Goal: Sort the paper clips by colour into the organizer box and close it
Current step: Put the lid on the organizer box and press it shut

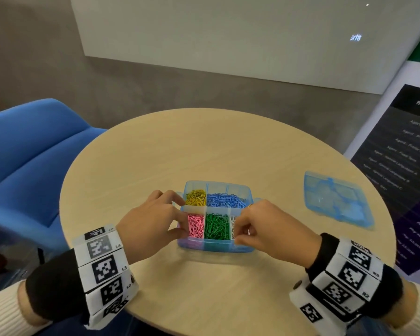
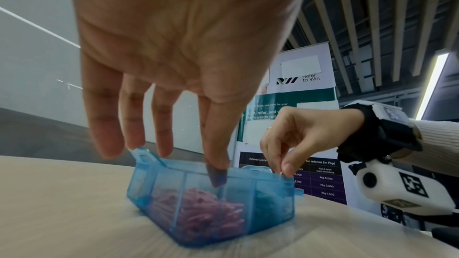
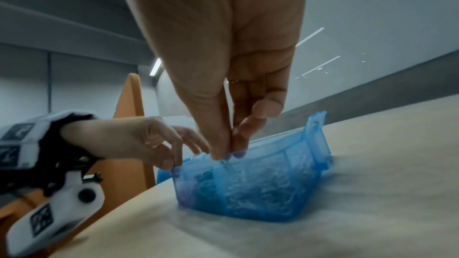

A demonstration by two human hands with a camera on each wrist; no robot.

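The translucent blue organizer box [image 1: 216, 185] stands open on the round table. It holds yellow clips [image 1: 195, 197] and blue clips [image 1: 226, 201] at the back, with pink clips [image 1: 195, 226], green clips [image 1: 216, 226] and white clips [image 1: 232, 224] in front. My left hand [image 1: 178, 217] grips the box's left wall [image 2: 154, 189] by the pink compartment, thumb tip inside the rim. My right hand [image 1: 237, 232] pinches a thin white paper clip [image 3: 226, 163] between thumb and forefinger just above the white compartment.
The box's loose blue lid [image 1: 337, 200] lies flat near the table's right edge. A blue upholstered chair [image 1: 29, 154] stands left of the wooden table [image 1: 204, 146]. A dark printed banner [image 1: 403, 154] stands to the right.
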